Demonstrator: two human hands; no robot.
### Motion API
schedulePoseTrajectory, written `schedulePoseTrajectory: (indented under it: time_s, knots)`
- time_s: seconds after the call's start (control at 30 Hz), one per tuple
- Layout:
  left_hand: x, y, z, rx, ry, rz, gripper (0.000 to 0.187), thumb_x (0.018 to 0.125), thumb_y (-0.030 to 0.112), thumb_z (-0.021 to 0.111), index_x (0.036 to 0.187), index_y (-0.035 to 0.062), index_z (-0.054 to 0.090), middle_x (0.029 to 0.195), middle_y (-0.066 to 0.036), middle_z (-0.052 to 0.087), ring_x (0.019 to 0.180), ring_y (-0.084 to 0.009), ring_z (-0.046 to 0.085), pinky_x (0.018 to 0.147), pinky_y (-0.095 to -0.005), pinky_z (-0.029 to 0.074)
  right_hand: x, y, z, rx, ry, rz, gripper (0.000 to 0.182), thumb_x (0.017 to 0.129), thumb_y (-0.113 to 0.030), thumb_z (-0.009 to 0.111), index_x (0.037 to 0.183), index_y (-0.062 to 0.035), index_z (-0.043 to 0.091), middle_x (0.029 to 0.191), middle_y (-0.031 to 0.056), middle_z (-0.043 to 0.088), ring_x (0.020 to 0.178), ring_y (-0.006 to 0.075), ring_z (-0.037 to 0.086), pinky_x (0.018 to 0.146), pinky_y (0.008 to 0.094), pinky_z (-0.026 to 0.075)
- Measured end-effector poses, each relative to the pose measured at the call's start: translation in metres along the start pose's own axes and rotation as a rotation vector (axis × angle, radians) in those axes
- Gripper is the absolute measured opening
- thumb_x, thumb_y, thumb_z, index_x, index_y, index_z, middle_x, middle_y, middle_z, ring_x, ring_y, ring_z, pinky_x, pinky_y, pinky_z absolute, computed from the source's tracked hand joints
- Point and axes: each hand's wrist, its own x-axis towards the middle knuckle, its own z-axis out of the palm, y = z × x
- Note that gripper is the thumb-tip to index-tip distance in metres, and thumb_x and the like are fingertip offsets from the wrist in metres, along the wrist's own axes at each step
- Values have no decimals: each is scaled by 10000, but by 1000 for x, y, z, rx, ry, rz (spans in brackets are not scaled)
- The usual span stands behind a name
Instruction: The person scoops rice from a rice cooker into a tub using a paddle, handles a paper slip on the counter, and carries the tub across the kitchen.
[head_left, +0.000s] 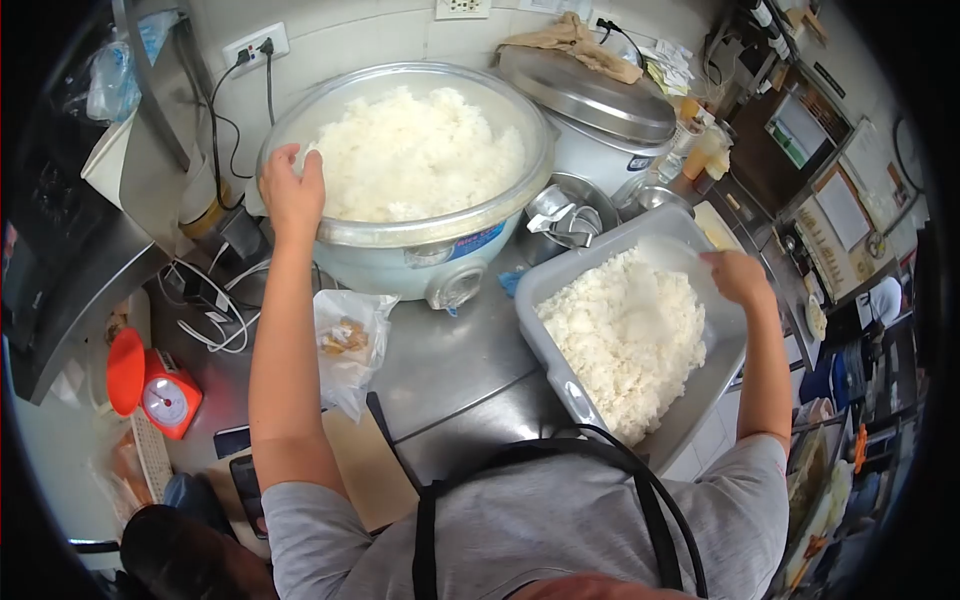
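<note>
Right now, closest to you, the loose rice (620, 350) lies in the grey tub (722, 345), whose long side seems to run away from your body, a little askew. Your right hand (740, 278) is at its far right side, with fingers closed around a pale, see-through tool (668, 255) (a paddle or scoop, by the look of it, though its outline is faint). The tool points left from your fist, across the far end of that rice, so the heap lies left of your grip and partly back toward you; your right hand is much the nearer to it. Beyond and left of the tub sits the big cooker (430, 230), with more rice (415, 150) mounded inside. Your left hand (293, 200) is at its left rim; I cannot tell whether the fingers clamp or merely rest there. Between cooker and tub is a metal bowl (543, 246) of utensils, and farther back stands a lidded pot (590, 150)
</note>
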Motion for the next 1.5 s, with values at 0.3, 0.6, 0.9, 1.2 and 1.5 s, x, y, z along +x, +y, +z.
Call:
schedulePoseTrajectory:
  time_s: [0.3, 0.6, 0.9, 1.2, 1.5]
  knots:
    - [-3, 10, -7, -8, 6, -64, 336, 746, 252, 552, 964, -2, 525, 964, -176, 540, 930, -311, 480, 831, -373, 358, 59, -210, -103, -114, 413, -706, 249, 719, -98, 509, 952, -131, 588, 849, 81, 618, 791, 260, 589, 676, 362, 463]
    - [-3, 11, -7, -81, 23, -88, 331, 740, 251, 559, 960, 7, 521, 954, -159, 541, 926, -304, 482, 824, -370, 361, 95, -332, -77, -11, -177, -888, 212, 765, -224, 441, 863, -136, 606, 838, 98, 615, 810, 277, 579, 701, 389, 456]
    - [-4, 5, -6, -221, 67, -124, 324, 757, 223, 538, 988, -1, 501, 948, -158, 539, 919, -294, 483, 826, -371, 357, 111, -344, -56, 374, -149, -919, 225, 794, -221, 452, 846, -62, 603, 735, 119, 601, 680, 236, 574, 624, 349, 447]
    - [-1, 3, -4, -73, 50, -81, 321, 763, 228, 541, 973, -12, 504, 930, -178, 535, 892, -310, 485, 798, -373, 365, 126, -257, -76, 792, -108, -648, 190, 807, -184, 493, 804, -18, 587, 568, 48, 541, 495, 121, 493, 490, 274, 410]
    - [3, 0, -3, 137, -77, -42, 381, 772, 308, 522, 974, -14, 542, 957, -200, 548, 911, -330, 503, 806, -379, 379, 33, -51, -60, 925, -30, -368, 199, 803, -154, 488, 657, -23, 520, 541, 22, 502, 432, 62, 438, 404, 209, 354]
